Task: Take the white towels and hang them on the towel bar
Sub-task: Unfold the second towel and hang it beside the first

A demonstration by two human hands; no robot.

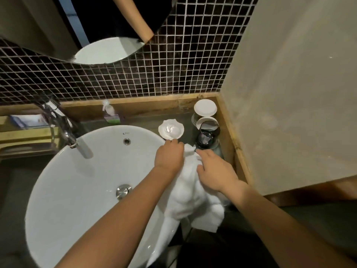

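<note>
A white towel [190,198] lies crumpled on the dark counter to the right of the round basin, one end drooping over the counter's front edge. My left hand [170,155] grips the towel's far corner, fingers curled down onto it. My right hand [214,171] rests on top of the towel a little further right, fingers spread and pressing into the cloth near the same corner. No towel bar shows in the head view.
A white round basin [81,182] with a chrome tap [71,136] fills the left. Behind the towel stand a white soap dish [171,130], a black-handled glass pot [206,136] and white lidded jars [205,108]. A wooden ledge and plain wall [289,93] close off the right side.
</note>
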